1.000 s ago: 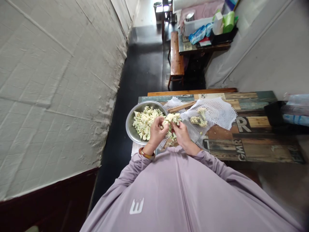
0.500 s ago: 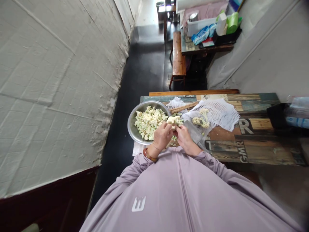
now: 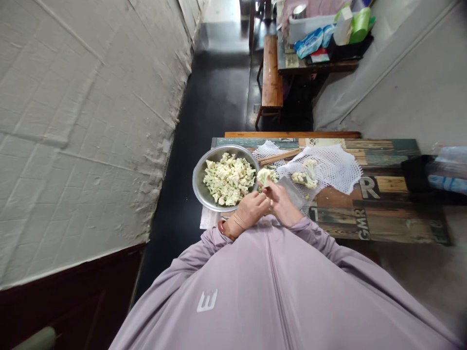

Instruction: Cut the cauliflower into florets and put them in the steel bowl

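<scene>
Close in front of me, both hands meet at a piece of cauliflower (image 3: 266, 177), its head facing away from me. My right hand (image 3: 283, 204) has its fingers closed around the piece's near side. With bent fingers, my left hand (image 3: 251, 209) pinches at the stem end, partly hidden by the fingers. A steel bowl (image 3: 200, 187) full of cut cauliflower florets (image 3: 229, 179) stands to the left. Beside my right hand lies a flat grey blade (image 3: 294, 190), its handle not visible. More cauliflower (image 3: 306, 179) rests on white netting (image 3: 337, 167).
Thin wooden sticks (image 3: 279, 157) lie behind the hands on the patchwork wooden table (image 3: 397, 214). Beyond its far edge is a bench (image 3: 272, 73) beside another table holding a plastic tub (image 3: 310, 26). A pale wall (image 3: 83, 112) rises on the left.
My hands have drawn slightly back from the bowl, toward my body, and the cauliflower now shows beyond the fingers. The whole view has shifted slightly with my head.
</scene>
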A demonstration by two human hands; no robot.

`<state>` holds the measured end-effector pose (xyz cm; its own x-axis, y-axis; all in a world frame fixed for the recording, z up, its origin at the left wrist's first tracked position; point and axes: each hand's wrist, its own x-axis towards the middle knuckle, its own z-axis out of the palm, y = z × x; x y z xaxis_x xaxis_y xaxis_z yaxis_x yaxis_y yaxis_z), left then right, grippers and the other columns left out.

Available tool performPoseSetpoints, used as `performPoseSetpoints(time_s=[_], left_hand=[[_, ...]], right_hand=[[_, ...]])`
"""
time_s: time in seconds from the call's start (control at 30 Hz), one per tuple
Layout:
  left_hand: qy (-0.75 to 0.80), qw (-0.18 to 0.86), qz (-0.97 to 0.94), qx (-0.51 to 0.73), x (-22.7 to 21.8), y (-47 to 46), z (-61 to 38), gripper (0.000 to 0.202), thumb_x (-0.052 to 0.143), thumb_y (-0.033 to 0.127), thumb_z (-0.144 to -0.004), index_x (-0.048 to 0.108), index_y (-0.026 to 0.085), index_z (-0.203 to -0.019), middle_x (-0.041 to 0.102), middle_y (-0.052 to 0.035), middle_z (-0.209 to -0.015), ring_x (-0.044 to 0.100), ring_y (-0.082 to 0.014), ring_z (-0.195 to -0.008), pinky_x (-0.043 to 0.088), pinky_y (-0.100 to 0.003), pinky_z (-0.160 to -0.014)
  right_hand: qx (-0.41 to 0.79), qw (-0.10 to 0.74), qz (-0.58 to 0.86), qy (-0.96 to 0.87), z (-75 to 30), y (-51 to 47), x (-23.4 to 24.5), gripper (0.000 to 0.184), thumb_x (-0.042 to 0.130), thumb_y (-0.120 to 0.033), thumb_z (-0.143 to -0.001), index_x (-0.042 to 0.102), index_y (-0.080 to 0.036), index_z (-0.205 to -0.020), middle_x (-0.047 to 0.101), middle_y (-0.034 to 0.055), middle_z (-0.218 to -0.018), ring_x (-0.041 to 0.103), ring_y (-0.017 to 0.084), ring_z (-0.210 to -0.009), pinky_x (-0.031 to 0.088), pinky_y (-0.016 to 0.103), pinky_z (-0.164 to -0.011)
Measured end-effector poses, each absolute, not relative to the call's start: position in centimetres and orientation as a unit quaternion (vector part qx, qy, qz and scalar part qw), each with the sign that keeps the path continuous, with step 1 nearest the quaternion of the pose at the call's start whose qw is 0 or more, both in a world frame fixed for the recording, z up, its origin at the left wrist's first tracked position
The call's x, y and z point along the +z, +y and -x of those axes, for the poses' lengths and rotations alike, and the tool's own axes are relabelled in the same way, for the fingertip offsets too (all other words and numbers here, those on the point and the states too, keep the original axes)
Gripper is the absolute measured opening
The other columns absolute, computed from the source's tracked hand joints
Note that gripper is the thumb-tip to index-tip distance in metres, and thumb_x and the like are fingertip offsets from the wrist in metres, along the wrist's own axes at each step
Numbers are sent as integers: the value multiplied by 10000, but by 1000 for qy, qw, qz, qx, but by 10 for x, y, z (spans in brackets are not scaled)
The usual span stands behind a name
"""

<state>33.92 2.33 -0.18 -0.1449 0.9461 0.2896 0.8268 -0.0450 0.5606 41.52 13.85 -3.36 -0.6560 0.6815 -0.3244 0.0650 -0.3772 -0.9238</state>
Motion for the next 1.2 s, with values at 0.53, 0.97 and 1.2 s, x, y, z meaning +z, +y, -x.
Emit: performPoseSetpoints(time_s=[0.53, 0.97, 1.2], left_hand=[[817, 179, -361, 413, -26, -18, -233, 468, 778, 277, -709, 670, 211, -1160, 602, -137, -1256, 535, -323, -1254, 396, -507, -1099], [602, 444, -210, 630, 15, 24, -270, 416, 718, 521, -795, 678, 174, -1019, 701, -55, -964, 664, -154, -854, 565, -283, -794], [546, 507, -105, 659, 22, 29, -286, 386, 686, 529, -795, 666, 175, -947, 689, -70, -820, 670, -183, -724, 579, -316, -640]], right_hand=[[827, 125, 358, -415, -404, 134, -9, 278, 755, -470, -780, 628, -227, -824, 703, 38, -794, 573, 134, -599, 521, 263, -533], [773, 145, 302, -539, -419, 126, 21, 369, 715, -394, -791, 711, -241, -1127, 749, 26, -954, 659, 166, -785, 551, 264, -626], [713, 229, 334, -572, -430, 133, 25, 350, 656, -437, -855, 707, -231, -1134, 742, 42, -949, 646, 169, -771, 530, 285, -648]])
